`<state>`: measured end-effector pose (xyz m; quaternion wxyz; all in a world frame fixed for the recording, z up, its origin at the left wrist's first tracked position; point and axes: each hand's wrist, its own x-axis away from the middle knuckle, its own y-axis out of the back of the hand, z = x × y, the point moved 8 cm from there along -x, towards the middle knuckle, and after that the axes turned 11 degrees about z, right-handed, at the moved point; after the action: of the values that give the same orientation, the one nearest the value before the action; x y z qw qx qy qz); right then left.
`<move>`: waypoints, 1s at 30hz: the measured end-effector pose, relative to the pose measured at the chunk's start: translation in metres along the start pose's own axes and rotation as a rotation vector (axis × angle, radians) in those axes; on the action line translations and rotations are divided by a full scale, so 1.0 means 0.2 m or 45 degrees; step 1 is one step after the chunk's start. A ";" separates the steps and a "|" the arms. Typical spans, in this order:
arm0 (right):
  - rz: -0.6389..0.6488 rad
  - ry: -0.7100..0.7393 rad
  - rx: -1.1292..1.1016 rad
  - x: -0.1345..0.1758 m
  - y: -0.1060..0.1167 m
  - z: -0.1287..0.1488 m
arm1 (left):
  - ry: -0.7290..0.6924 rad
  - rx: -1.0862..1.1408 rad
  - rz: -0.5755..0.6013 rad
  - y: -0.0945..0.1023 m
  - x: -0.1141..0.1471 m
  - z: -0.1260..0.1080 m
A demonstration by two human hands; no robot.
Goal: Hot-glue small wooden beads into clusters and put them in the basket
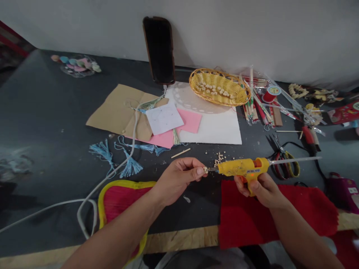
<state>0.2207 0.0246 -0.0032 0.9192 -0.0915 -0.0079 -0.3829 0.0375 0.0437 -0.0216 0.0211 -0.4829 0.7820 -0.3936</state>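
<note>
My right hand grips the handle of a yellow hot glue gun, with a clear glue stick jutting out of its back. The gun's nozzle points left. At its tip, my left hand pinches a tiny cluster of pale beads between thumb and fingers. Nozzle and cluster meet or nearly meet; I cannot tell which. Just behind the nozzle lie loose pale beads on the dark table. A short thin stick rests beyond my left hand.
A wicker basket holds several small pale pieces. Near it are papers, a leaning phone, blue tassels and scissors. Red felt lies under my right hand. A white cable crosses the left side.
</note>
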 end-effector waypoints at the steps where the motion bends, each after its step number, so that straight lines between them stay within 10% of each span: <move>1: -0.001 0.000 0.004 0.00 0.00 0.00 | 0.002 0.003 -0.002 0.00 0.00 0.00; 30: 0.014 -0.055 -0.018 0.02 0.02 -0.02 | 0.010 0.001 -0.057 0.01 0.00 -0.01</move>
<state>0.2254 0.0236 -0.0069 0.9203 -0.1063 -0.0243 -0.3757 0.0354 0.0452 -0.0215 0.0094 -0.4989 0.7708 -0.3960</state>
